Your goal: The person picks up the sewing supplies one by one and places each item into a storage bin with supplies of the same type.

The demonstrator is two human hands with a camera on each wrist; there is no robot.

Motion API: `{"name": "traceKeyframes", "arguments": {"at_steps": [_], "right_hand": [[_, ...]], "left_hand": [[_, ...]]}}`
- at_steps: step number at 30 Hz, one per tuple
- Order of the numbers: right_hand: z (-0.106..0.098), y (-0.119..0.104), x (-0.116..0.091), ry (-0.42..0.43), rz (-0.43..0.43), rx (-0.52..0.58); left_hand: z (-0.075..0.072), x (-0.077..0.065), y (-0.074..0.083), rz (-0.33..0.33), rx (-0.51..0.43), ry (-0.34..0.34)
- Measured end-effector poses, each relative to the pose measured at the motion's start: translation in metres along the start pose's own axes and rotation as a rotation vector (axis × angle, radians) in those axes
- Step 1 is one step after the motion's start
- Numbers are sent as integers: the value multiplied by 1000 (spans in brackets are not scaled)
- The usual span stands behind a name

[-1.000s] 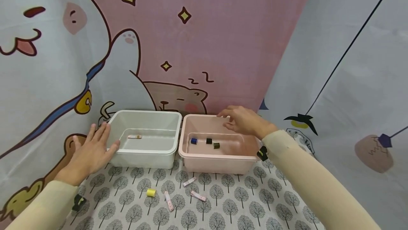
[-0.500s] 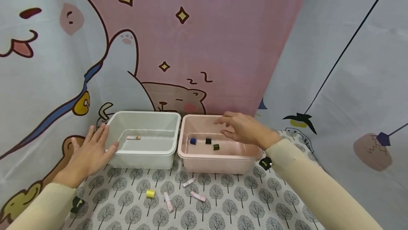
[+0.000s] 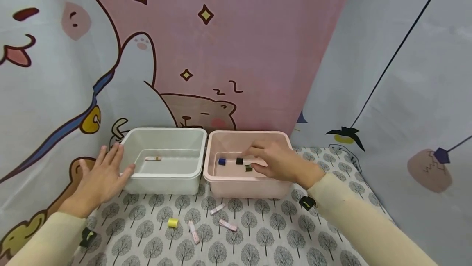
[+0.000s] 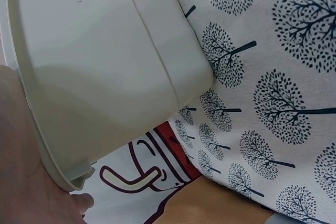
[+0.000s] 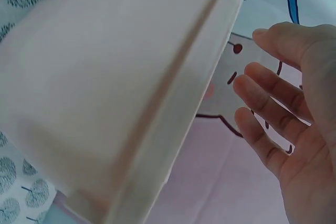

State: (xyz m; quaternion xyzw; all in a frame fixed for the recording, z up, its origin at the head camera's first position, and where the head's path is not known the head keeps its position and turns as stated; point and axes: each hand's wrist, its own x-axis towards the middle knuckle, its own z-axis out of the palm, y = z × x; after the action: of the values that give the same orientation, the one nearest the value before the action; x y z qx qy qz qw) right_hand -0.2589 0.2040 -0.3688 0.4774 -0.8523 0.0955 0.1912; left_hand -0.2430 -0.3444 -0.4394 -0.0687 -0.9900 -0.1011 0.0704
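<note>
My right hand (image 3: 276, 161) reaches into the pink bin (image 3: 243, 190), fingers loosely bent and apart. Its thumb is right beside a dark green thread spool (image 3: 248, 168); a black spool (image 3: 239, 161) lies just ahead of the fingertips and a blue spool (image 3: 222, 162) further left. In the right wrist view the hand (image 5: 294, 108) holds nothing. My left hand (image 3: 99, 180) rests with spread fingers at the left rim of the white bin (image 3: 162, 185). Inside that bin lies a small slim piece, like a nail clipper (image 3: 153, 158), with an orange-brown pattern.
On the tree-print cloth in front of the bins lie a yellow spool (image 3: 173, 223) and slim pink pieces like nail clippers: one upper (image 3: 217, 209), one right (image 3: 228, 225), one lower left (image 3: 193, 232). A cartoon-print curtain (image 3: 258, 53) hangs right behind the bins.
My right hand has come down from above the far rim of the pink bin to the green spool. The left hand stays at the white bin. The view has shifted slightly.
</note>
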Motion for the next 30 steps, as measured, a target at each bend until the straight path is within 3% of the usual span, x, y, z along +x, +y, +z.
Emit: {"name": "traceKeyframes", "arguments": {"at_steps": [5,15,24,30], "right_hand": [[7,-12,-3,53,-59,4],[17,-41,-2,61,-118,7],[24,-63,-10,-50,-48,94],[33,-71,-17,-94,-80,161]], "left_hand": [[-2,2,-1,-3,-8,2],[-1,2,-3,-7,-24,-9],[-1,0,-3,-5,-15,-8],[-1,1,0,-2,-7,-9]]}}
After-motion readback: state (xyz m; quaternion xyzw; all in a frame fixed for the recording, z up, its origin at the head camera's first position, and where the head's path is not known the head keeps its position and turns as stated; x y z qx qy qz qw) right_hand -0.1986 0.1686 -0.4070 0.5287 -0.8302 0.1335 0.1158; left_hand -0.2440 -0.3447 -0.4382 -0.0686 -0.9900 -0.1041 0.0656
